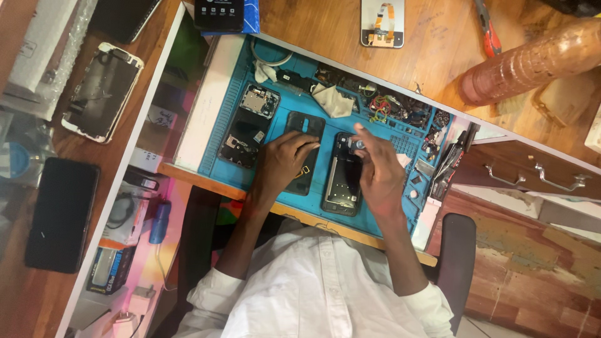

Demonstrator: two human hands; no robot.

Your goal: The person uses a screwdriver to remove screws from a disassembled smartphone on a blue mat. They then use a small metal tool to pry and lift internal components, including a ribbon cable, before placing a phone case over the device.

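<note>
left hand (285, 161) flat, fingers spread, pressing dark rectangular phone back cover (302, 152) on blue silicone repair mat (216, 128) | right hand (377, 168) fingertips pinched on small grey metal part (357, 144) above opened black phone frame (341, 181) | part likely light, stiff, fragile, easily dropped; grip by edges

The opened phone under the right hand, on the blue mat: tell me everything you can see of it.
The opened phone lies flat on the blue mat, back cover off, long axis running away from the person. Its frame looks dark, with a pale metallic panel inside along the middle. The right hand hovers over its upper right edge, fingers pinching a small grey part near the top end. To its left lies a dark back cover under the left hand. Finer internals are too small to tell.
</note>
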